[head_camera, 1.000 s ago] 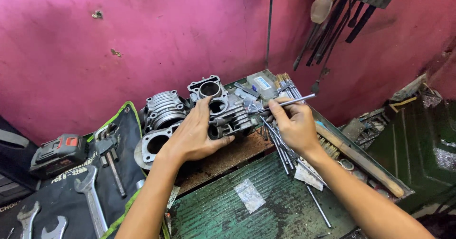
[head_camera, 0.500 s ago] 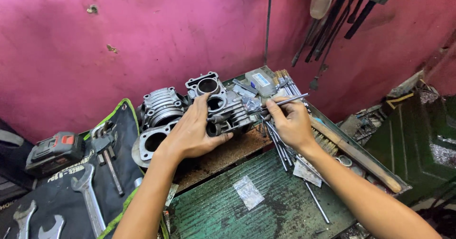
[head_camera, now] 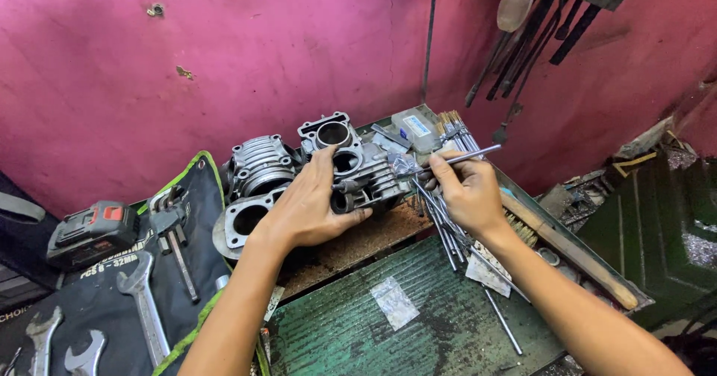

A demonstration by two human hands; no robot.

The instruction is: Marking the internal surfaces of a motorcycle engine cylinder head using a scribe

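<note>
My left hand (head_camera: 308,206) grips a grey finned engine cylinder (head_camera: 367,173) lying on its side on the rusty bench top. My right hand (head_camera: 466,189) pinches a thin metal rod (head_camera: 464,154) whose left end meets the cylinder's right side. Beneath that hand lies a bundle of several long metal rods (head_camera: 441,223). Two more finned cylinders (head_camera: 259,165) sit to the left, and another with a round bore (head_camera: 326,132) stands behind the gripped one.
A dark tool roll (head_camera: 112,286) with spanners (head_camera: 146,307) lies at the left, beside a cordless tool battery (head_camera: 93,230). A small plastic bag (head_camera: 393,302) rests on the green metal surface (head_camera: 418,331). A wooden-handled brush (head_camera: 567,245) lies at the right; tools hang on the pink wall.
Both hands stay on the cylinder and rod with only slight shifts; the view has drifted a little.
</note>
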